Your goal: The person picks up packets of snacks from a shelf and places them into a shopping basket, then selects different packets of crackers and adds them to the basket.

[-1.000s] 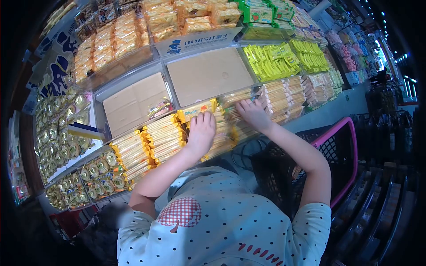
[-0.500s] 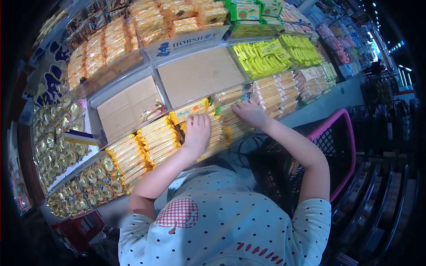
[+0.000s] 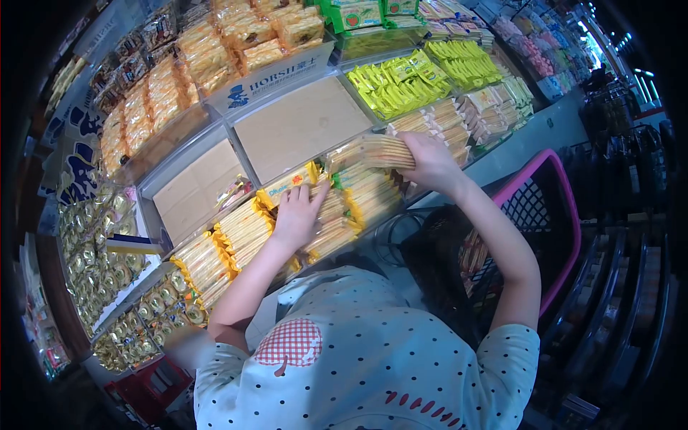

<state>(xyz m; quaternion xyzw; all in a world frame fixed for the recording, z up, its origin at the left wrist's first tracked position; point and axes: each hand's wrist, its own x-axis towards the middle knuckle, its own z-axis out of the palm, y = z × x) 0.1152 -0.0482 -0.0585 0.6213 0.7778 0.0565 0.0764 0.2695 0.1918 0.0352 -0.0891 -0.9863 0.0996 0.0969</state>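
My right hand [image 3: 430, 161] is wrapped round the end of a stack of flat clear-wrapped snack packets [image 3: 369, 152], raised above the row of similar packets [image 3: 373, 192]. Beside it, my left hand [image 3: 299, 213] rests on the yellow-ended packets [image 3: 331, 215] with its fingers apart, just below a yellow packet with blue lettering [image 3: 287, 185] lying across the row. More yellow-ended packets [image 3: 244, 231] line the front compartments to the left.
Behind are two cardboard-lined compartments [image 3: 301, 125], green packets [image 3: 398, 86] and orange-toned bags [image 3: 165, 93]. A pink-rimmed black basket [image 3: 573, 215] stands at my right. Small gold-wrapped items [image 3: 154, 308] lie at the left.
My right hand has closed round a stack of packets and lifted it. My left hand has shifted slightly left and its fingers have spread. The view has moved a little.
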